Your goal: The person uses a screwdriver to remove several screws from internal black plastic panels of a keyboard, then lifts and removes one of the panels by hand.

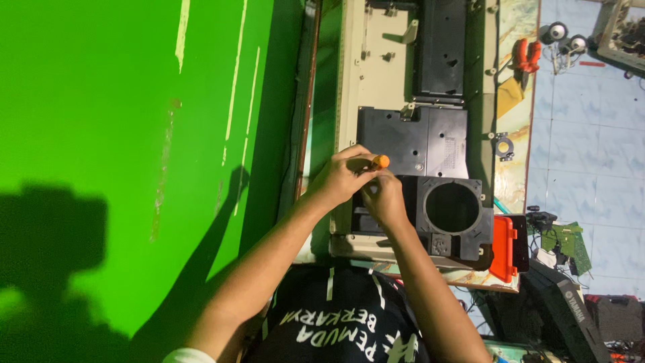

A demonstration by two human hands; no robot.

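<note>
Left hand fingers clenched round an orange-handled screwdriver; right hand fingers pinch near its shaft, seemingly steadying the tip | tool sits over the black plastic housing beside the round opening; long axis tilted, orange butt towards the camera's right | housing lies flat on the surface

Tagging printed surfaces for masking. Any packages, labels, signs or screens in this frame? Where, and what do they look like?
Label: on the black panel right of the hands, a small grey rectangular patch of fine print.
Shirt print: bottom centre, white lettering on black fabric.
Case marking: bottom right, small white print on a black case.
No screens, signs or packages visible.
</note>
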